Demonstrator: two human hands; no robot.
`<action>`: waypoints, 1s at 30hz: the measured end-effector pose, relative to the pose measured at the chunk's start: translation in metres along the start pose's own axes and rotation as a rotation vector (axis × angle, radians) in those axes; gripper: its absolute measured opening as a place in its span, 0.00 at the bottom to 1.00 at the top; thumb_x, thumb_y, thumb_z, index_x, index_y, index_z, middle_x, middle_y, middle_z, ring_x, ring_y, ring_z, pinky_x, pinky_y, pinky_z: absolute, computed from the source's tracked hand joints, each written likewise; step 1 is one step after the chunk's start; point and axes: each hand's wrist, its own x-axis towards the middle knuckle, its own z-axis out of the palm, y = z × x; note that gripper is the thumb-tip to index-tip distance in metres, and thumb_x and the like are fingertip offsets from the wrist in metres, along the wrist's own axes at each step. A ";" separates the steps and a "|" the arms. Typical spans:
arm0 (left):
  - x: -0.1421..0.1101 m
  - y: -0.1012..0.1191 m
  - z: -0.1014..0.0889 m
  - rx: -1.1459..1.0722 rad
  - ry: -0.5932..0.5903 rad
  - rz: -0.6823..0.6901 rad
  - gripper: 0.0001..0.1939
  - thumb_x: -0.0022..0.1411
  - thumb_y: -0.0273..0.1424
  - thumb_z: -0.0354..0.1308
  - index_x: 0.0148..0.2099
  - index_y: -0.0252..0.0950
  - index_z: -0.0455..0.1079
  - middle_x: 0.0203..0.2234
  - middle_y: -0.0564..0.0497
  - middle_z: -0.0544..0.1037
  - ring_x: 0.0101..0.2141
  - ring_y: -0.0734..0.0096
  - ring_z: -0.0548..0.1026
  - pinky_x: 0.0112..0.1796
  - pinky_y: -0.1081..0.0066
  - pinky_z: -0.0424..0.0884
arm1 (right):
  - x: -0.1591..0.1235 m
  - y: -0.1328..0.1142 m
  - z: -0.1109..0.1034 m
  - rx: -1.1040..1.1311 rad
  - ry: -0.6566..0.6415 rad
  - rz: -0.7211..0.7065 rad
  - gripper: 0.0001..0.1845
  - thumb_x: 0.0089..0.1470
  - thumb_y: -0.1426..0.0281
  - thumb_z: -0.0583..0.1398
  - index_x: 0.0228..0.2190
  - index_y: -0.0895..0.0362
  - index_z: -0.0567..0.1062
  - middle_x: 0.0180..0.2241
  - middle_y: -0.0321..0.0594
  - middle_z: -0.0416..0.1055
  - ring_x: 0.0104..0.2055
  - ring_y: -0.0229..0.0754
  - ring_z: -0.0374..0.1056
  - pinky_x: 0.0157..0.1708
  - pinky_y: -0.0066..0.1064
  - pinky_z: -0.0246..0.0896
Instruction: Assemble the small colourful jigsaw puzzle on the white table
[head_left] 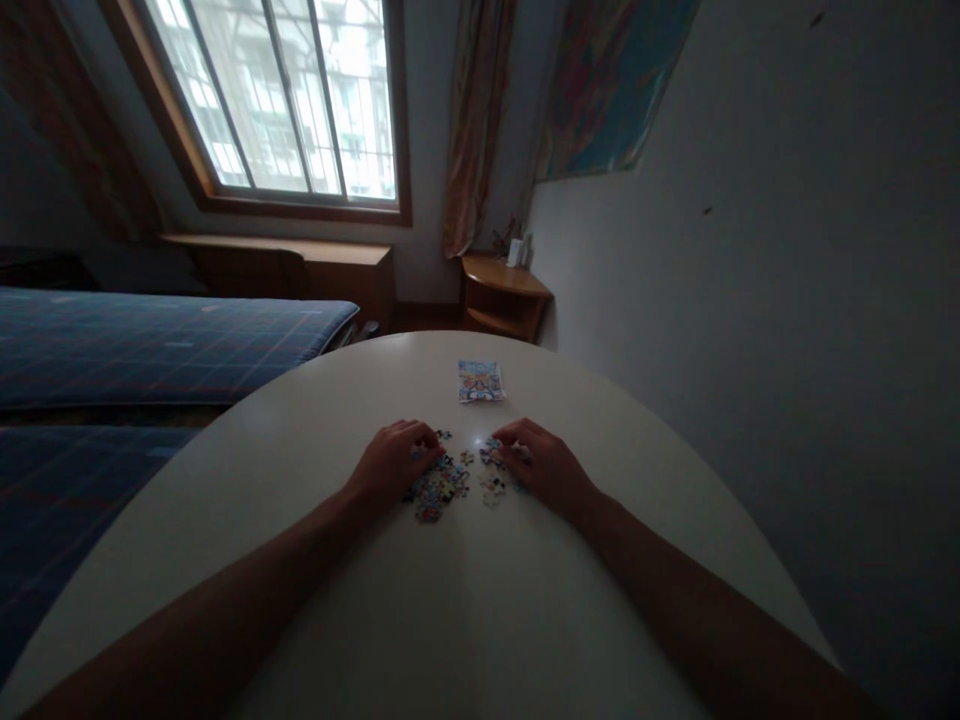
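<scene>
Many small jigsaw puzzle pieces [442,487] lie in a loose pile on a round white table [465,620]. My left hand [396,458] rests at the pile's left edge, its fingers curled together over a puzzle piece that they partly cover. A smaller cluster of pieces [493,487] lies to the right, apart from the main pile. At that cluster, my right hand [541,462] has its thumb and fingers bent closed on a puzzle piece. A colourful printed picture sheet or packet [481,382] lies flat beyond both hands.
Beds with blue checked mattresses [165,345] stand left of the table. Behind it are a wooden desk [330,250] under a barred window [285,100] and a wooden corner shelf [506,275]. A white wall [720,330] runs along the right.
</scene>
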 end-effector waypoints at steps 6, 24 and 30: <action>0.001 0.003 -0.001 -0.010 0.008 -0.011 0.06 0.61 0.34 0.60 0.34 0.39 0.72 0.31 0.51 0.79 0.35 0.65 0.74 0.39 0.67 0.69 | 0.000 0.001 0.000 -0.001 -0.004 -0.019 0.08 0.58 0.73 0.58 0.40 0.55 0.75 0.38 0.42 0.75 0.37 0.39 0.72 0.41 0.32 0.69; 0.002 0.000 -0.001 -0.050 -0.027 -0.042 0.08 0.61 0.37 0.59 0.34 0.39 0.76 0.32 0.50 0.79 0.34 0.66 0.74 0.39 0.67 0.69 | 0.000 0.010 0.005 0.017 0.058 -0.014 0.07 0.62 0.71 0.56 0.39 0.55 0.75 0.38 0.41 0.72 0.37 0.39 0.71 0.40 0.33 0.67; 0.001 -0.002 -0.001 -0.062 -0.036 -0.029 0.07 0.61 0.37 0.61 0.35 0.41 0.77 0.32 0.51 0.79 0.35 0.65 0.75 0.40 0.67 0.69 | 0.001 0.011 0.003 -0.044 0.146 0.099 0.05 0.59 0.71 0.59 0.37 0.55 0.75 0.33 0.39 0.74 0.33 0.40 0.70 0.38 0.33 0.65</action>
